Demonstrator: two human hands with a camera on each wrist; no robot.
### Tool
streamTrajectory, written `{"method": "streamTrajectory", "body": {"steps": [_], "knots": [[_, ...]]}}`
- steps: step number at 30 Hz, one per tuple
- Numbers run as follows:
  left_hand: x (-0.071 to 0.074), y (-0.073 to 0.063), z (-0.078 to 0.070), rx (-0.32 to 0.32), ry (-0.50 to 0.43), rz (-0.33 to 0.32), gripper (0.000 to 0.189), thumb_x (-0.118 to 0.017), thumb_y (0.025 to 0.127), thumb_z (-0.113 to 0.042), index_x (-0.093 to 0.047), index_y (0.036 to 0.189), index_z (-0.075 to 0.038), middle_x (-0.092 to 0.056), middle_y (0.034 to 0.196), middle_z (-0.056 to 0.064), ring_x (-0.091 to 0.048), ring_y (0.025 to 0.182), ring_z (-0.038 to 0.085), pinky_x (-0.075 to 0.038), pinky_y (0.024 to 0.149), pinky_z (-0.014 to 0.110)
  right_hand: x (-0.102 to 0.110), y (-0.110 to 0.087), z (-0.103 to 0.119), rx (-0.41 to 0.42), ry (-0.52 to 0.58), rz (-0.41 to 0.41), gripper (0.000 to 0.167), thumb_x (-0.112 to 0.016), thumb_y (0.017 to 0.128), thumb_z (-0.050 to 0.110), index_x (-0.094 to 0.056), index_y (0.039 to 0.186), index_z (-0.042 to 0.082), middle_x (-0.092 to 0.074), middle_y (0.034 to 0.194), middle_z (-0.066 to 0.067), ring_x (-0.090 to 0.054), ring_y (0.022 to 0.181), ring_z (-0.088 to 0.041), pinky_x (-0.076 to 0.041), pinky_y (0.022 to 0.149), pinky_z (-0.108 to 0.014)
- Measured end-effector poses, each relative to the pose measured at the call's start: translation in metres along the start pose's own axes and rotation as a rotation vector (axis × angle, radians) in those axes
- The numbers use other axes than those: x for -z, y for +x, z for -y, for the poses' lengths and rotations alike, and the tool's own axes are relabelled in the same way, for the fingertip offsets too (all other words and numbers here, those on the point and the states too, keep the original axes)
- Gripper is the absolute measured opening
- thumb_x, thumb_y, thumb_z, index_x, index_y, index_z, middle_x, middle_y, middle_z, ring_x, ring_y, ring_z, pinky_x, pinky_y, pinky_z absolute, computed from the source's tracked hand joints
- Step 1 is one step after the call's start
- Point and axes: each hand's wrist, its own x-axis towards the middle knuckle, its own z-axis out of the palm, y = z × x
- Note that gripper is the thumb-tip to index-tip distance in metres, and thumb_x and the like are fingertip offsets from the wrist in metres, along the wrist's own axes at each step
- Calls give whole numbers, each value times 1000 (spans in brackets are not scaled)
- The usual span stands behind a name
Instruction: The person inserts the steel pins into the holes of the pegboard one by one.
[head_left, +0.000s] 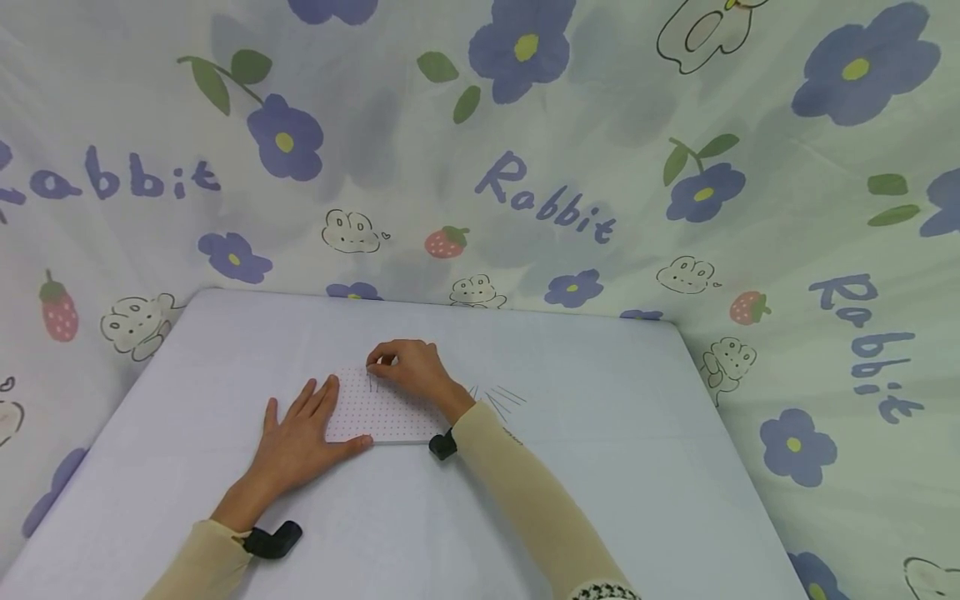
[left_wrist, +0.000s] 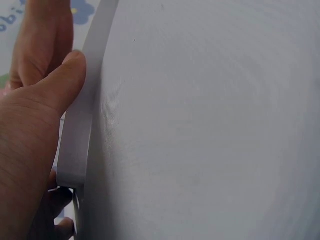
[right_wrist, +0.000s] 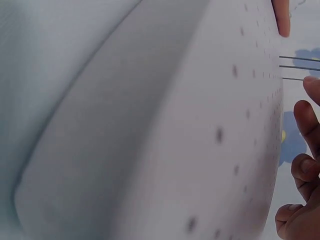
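Observation:
A white board (head_left: 386, 423) with a grid of small dots lies on the table. My left hand (head_left: 296, 440) rests against its left side, fingers spread, the thumb (left_wrist: 67, 82) at its near edge. Over the far part of the board, my right hand (head_left: 412, 368) pinches the top of a thin dark needle-like pin (right_wrist: 294, 79) between thumb and fingertip. Two more such pins (right_wrist: 300, 67) stand upright from the board beside it in the right wrist view. The exact spot where the pinched pin meets the board is hard to make out.
Several loose thin pins (head_left: 508, 397) lie on the white tabletop (head_left: 600, 467) to the right of the board, partly behind the right forearm. A patterned cloth (head_left: 405, 167) hangs behind the table and along its sides.

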Motion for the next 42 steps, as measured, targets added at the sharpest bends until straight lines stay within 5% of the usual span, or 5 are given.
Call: {"method": "streamTrajectory", "body": {"steps": [19,27,42], "knots": [[-1,0,-1,-1,4,-1,124,-53,78,-87,-20,159,2,-27,162,24,-17,151,45,6,109,78,-1,-4,3,-3,-22,-2,8,-66,98,39,-72,102,37,-61,84,25,-55,85,1,-33,108,-62],[1,0,-1,-3,4,8,123,-53,79,-86,-19,159,1,-26,163,24,-17,151,45,6,109,78,2,-8,0,-35,-49,-3,28,-66,96,46,-67,124,40,-64,87,23,-57,83,1,-37,107,-55],[1,2,-2,9,0,24,125,-52,79,-87,-14,160,0,-22,163,25,-15,151,46,7,110,77,46,-49,-37,-75,55,-100,40,-65,96,48,-67,131,30,-64,87,18,-52,63,-11,-39,104,-53]]}}
